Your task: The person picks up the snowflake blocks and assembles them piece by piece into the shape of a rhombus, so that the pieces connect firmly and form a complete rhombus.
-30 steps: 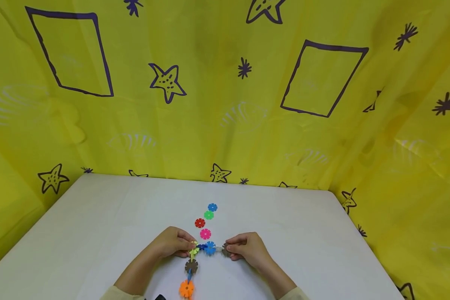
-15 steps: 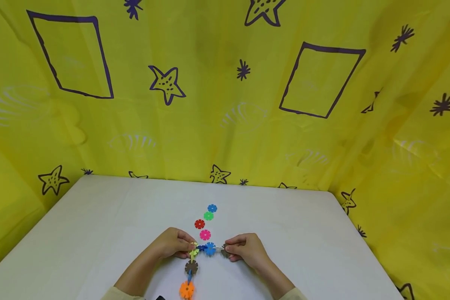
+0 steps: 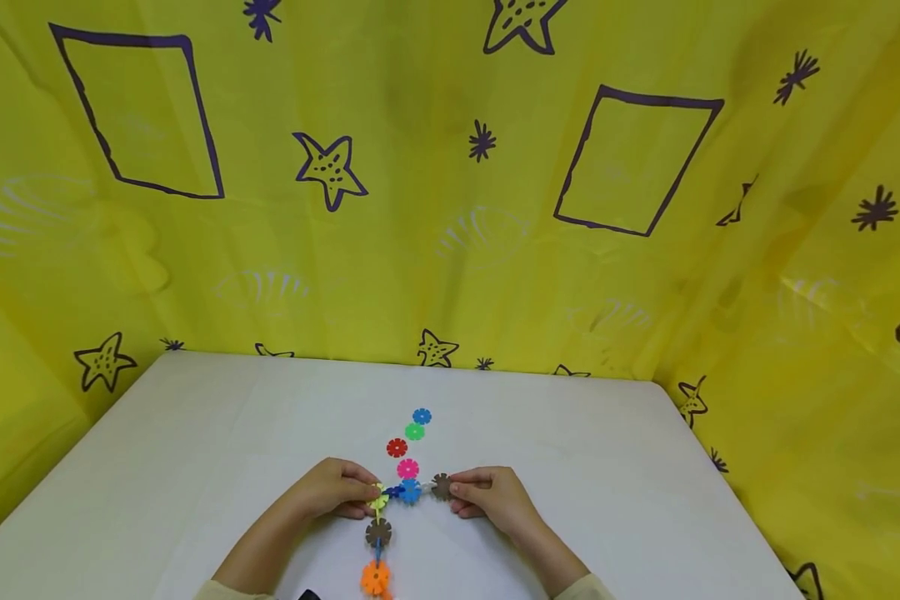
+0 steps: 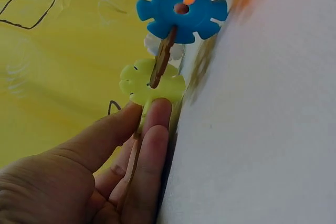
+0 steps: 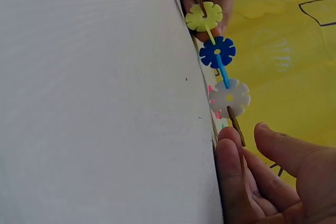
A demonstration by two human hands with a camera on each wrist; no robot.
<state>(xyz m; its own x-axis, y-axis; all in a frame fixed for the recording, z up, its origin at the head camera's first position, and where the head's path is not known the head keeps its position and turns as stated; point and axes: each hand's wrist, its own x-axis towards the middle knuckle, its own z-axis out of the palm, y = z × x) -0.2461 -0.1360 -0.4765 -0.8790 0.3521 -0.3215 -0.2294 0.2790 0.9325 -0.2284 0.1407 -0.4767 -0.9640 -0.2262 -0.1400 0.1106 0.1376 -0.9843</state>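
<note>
A chain of slotted snowflake discs bends across the table. My left hand (image 3: 337, 492) pinches the yellow-green snowflake disc (image 4: 157, 82) at the bend between thumb and fingers. From it the chain runs right through a dark blue disc (image 5: 217, 52), a light blue disc (image 3: 409, 492) and a white disc (image 5: 230, 98) to a brown disc (image 3: 442, 487) at the end. My right hand (image 3: 491, 496) is at that brown disc, fingertips right by its edge, thumb spread away from the fingers. Toward me hang another brown disc (image 3: 378, 532), a blue disc (image 4: 181, 9) and an orange disc (image 3: 376, 577).
Loose discs lie in a staggered row beyond the chain: pink (image 3: 408, 469), red (image 3: 397, 448), green (image 3: 415, 432) and blue (image 3: 422, 416). The white table (image 3: 570, 433) ends at a yellow patterned curtain (image 3: 390, 275). A small black object (image 3: 309, 595) shows at the bottom edge.
The chain and my left hand have shifted slightly left. My right fingers have drawn back to the edge of the end brown disc, so more of it shows.
</note>
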